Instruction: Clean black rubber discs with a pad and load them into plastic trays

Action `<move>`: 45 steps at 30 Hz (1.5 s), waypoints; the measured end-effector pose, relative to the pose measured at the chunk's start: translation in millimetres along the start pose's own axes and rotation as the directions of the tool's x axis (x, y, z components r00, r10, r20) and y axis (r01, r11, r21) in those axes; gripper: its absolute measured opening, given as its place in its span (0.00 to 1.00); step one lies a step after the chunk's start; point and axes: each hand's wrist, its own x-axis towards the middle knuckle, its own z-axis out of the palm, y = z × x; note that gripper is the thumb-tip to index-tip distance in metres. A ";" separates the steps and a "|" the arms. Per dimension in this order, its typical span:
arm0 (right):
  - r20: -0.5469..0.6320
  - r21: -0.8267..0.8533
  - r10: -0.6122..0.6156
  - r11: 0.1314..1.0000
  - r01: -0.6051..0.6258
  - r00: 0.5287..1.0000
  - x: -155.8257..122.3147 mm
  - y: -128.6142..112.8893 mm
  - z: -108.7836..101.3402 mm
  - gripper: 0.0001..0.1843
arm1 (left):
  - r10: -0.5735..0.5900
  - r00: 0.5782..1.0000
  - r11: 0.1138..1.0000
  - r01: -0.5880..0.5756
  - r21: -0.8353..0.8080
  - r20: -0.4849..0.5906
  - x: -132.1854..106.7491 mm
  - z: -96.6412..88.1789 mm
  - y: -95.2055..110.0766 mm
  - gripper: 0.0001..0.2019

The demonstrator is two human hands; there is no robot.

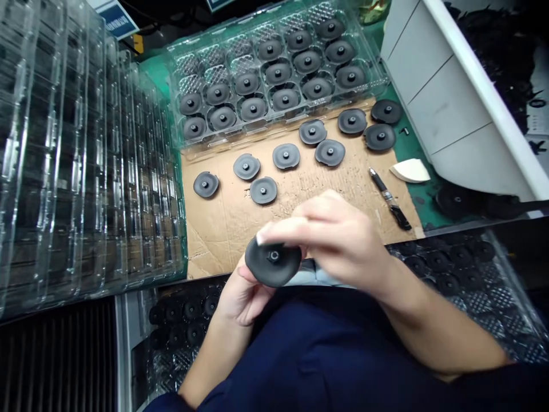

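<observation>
A round black plastic disc (281, 272) with a small raised hub is held in front of my body, hub side up. My left hand (246, 300) is closed on its left and lower side, the fingers partly hidden beneath it. Over the upper right rim reaches my right hand (338, 237), slightly blurred, its fingers bent together and a fingertip on the disc's upper edge. The right thumb is hidden. Beyond the hands, several similar discs (286, 156) lie apart on a cardboard sheet (223, 229), hubs up.
Behind the cardboard, a clear plastic tray (240, 127) holds several discs in its pockets. Tall stacked clear trays (94, 171) stand at left. A black pen (388, 194) and a cream-coloured wedge (410, 170) lie at right, beside a white bin (446, 86). More filled trays (506, 309) sit below the table edge.
</observation>
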 end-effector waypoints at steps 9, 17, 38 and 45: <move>-0.172 0.049 0.449 0.893 -0.448 0.877 -57.5 71.2 45.6 0.15 | 0.042 0.980 0.956 0.017 -0.294 0.193 -4.4 0.4 4.0 0.24; -0.148 0.263 0.557 0.819 -0.510 0.817 -72.5 26.9 32.4 0.12 | 0.063 0.976 0.972 -0.013 -0.234 0.208 -11.9 4.6 2.8 0.25; 0.028 0.064 -0.009 0.998 0.007 1.000 -73.3 -34.2 9.5 0.10 | 0.491 0.840 0.532 -0.500 0.683 0.231 -45.3 -11.2 -19.0 0.38; 0.204 0.118 0.002 0.993 -0.026 0.979 -72.2 -40.0 50.7 0.15 | 0.296 0.916 0.760 -0.055 0.647 -0.270 -94.7 -84.7 -54.5 0.32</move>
